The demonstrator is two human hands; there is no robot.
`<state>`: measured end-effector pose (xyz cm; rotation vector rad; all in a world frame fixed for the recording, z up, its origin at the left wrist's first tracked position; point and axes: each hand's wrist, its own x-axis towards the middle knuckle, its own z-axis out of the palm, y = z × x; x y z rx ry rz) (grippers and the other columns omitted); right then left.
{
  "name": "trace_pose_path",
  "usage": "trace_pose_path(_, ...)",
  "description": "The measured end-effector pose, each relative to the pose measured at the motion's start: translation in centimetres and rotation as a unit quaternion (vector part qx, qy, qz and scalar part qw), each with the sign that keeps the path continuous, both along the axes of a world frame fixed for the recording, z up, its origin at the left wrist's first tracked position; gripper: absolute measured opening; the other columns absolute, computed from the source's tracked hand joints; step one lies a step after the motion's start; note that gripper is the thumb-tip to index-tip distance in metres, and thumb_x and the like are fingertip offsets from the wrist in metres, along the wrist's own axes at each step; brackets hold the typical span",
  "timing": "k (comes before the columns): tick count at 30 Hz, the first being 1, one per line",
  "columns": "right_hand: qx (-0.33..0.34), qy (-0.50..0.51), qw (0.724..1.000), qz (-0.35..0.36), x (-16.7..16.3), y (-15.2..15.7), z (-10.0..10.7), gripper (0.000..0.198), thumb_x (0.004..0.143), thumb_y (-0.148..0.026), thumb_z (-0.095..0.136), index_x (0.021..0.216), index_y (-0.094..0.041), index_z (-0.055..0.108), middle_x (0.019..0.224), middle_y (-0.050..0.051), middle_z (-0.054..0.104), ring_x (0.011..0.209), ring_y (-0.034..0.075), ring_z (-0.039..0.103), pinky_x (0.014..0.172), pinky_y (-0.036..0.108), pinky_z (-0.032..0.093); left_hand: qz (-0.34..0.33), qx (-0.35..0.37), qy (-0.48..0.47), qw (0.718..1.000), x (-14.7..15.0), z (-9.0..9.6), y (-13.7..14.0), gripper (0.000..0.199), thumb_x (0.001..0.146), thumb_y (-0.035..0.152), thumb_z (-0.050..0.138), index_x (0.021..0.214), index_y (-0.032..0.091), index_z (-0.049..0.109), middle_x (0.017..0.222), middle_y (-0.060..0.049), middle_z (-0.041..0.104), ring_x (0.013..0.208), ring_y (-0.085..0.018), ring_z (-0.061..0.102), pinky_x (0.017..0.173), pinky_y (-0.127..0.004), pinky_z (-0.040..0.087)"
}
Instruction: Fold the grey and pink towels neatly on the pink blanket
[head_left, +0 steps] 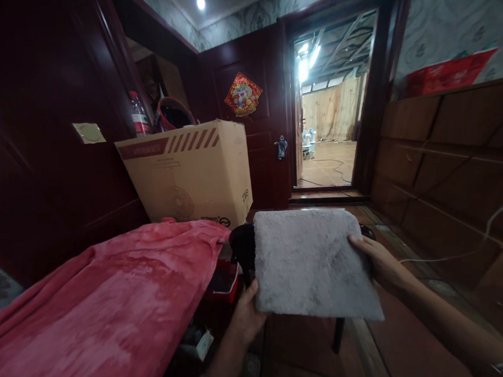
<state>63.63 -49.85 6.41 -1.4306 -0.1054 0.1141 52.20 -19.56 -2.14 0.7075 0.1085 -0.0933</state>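
Observation:
A light grey plush mat [312, 264] lies level in front of me, over a black chair [242, 245] that shows at its sides and by one leg below. My left hand [248, 312] grips the mat's near left corner, thumb on top and the other fingers mostly hidden. At the right edge, my right hand [375, 258] is closed on the mat with its thumb over the upper face. How far the mat rests on the chair I cannot tell.
To the left, a pink blanket [97, 309] covers a raised surface, beside a red container [223, 285]. Behind stands a large cardboard box [183, 175] with a bottle [138, 115] on it. Brown boxes [431, 162] line the right wall, a loose white cable [485, 235] before them. The doorway [325, 111] stands open ahead.

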Motion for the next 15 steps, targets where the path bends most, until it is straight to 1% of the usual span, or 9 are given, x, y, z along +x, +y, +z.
trace_pose_path(2,-0.001,0.006,1.0,-0.005,0.4,-0.3,-0.1,0.055,0.062,-0.065,0.077,0.09,-0.018,0.071,0.08,0.009,0.073,0.072,0.028,0.067,0.065,0.036,0.052,-0.016,0.088,-0.01,0.996,1.3,2.3,0.8,0.047,0.073,0.044,0.083,0.108,0.014,0.074,0.111,-0.013,0.076,0.118,-0.032,0.064,0.109,-0.044,0.043)
trace_pose_path(4,0.005,0.014,1.0,-0.008,0.8,-0.4,-0.3,0.055,0.062,-0.066,0.077,0.088,-0.018,0.072,0.079,0.009,0.074,0.074,0.03,0.068,0.065,0.037,0.052,-0.023,0.162,-0.033,0.986,2.7,4.8,0.8,0.052,0.066,0.048,0.086,0.104,0.013,0.075,0.109,-0.014,0.076,0.115,-0.033,0.066,0.105,-0.043,0.045)
trace_pose_path(6,0.019,0.017,1.0,-0.009,1.2,-0.4,-0.4,0.054,0.062,-0.066,0.076,0.086,-0.018,0.073,0.08,0.01,0.074,0.077,0.031,0.069,0.064,0.038,0.053,-0.011,0.207,-0.046,0.977,4.0,7.1,0.3,0.056,0.063,0.05,0.088,0.103,0.013,0.075,0.107,-0.014,0.076,0.107,-0.032,0.068,0.099,-0.042,0.049)
trace_pose_path(8,0.028,0.017,0.999,-0.009,1.4,-0.2,-0.5,0.05,0.063,-0.065,0.076,0.082,-0.018,0.072,0.078,0.011,0.074,0.076,0.032,0.07,0.063,0.038,0.054,0.011,0.229,-0.04,0.973,5.0,8.7,-0.4,0.059,0.061,0.052,0.088,0.104,0.014,0.074,0.103,-0.013,0.077,0.1,-0.03,0.071,0.093,-0.04,0.052)
trace_pose_path(10,0.029,0.013,0.999,-0.014,1.5,0.3,-0.4,0.046,0.065,-0.063,0.076,0.079,-0.019,0.07,0.073,0.01,0.073,0.072,0.03,0.069,0.061,0.037,0.053,0.047,0.237,-0.043,0.969,5.8,9.8,-0.9,0.061,0.06,0.05,0.089,0.107,0.015,0.072,0.101,-0.011,0.077,0.095,-0.028,0.071,0.09,-0.038,0.054)
trace_pose_path(12,0.032,0.006,0.999,-0.025,1.5,1.0,-0.1,0.045,0.065,-0.063,0.077,0.076,-0.02,0.068,0.069,0.009,0.071,0.067,0.029,0.068,0.057,0.036,0.052,0.088,0.242,-0.065,0.964,6.2,10.5,-1.1,0.062,0.06,0.047,0.09,0.11,0.016,0.071,0.102,-0.01,0.076,0.094,-0.026,0.071,0.088,-0.036,0.054)
trace_pose_path(15,0.045,-0.003,0.998,-0.043,1.3,1.9,0.3,0.052,0.059,-0.068,0.078,0.075,-0.019,0.068,0.066,0.007,0.069,0.062,0.026,0.065,0.053,0.033,0.049,0.119,0.251,-0.085,0.957,6.3,11.1,-0.9,0.059,0.059,0.044,0.09,0.107,0.015,0.071,0.102,-0.01,0.076,0.089,-0.024,0.071,0.085,-0.035,0.054)
